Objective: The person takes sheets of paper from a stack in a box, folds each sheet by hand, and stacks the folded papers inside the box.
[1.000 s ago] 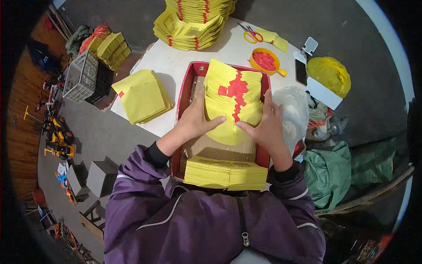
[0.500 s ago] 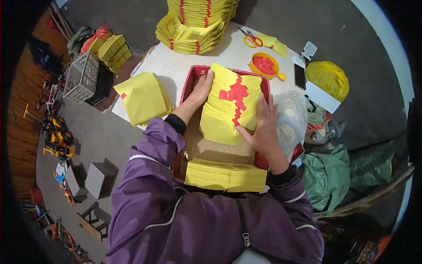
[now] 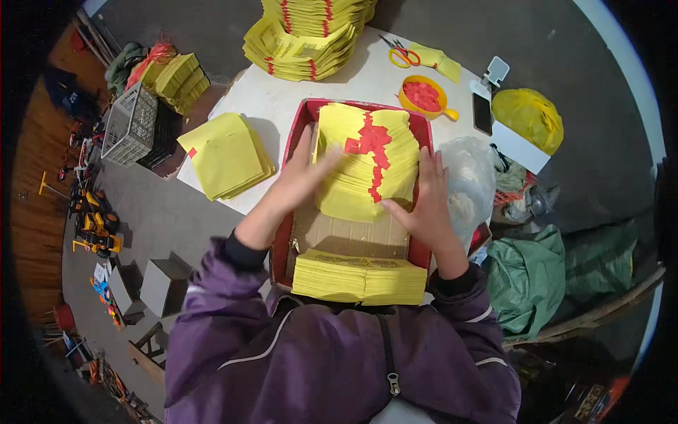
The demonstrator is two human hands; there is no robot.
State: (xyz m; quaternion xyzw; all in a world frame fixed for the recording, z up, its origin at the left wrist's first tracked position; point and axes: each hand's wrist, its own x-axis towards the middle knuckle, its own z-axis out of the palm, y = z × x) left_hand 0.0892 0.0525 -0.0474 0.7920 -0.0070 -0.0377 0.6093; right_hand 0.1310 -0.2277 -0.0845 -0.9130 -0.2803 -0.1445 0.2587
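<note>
A fanned stack of yellow paper sheets with red paper pieces down its middle lies at the far end of a red-sided cardboard box. At the stack's left edge is my left hand, blurred by motion, thumb and fingers apart. My right hand rests along the stack's right side, fingers stretched and thumb at the lower edge. Another block of yellow sheets fills the box's near end. Bare cardboard shows between the two.
Left of the box lies a yellow paper pile. Tall bundles stand behind. Scissors, an orange bowl of red pieces, a phone and a clear plastic bag are to the right.
My left hand has come off the stack's upper left corner, moving left and toward me, with its fingers spread. The stack now sits slightly left and lower in the box. My right hand stays beside it.
</note>
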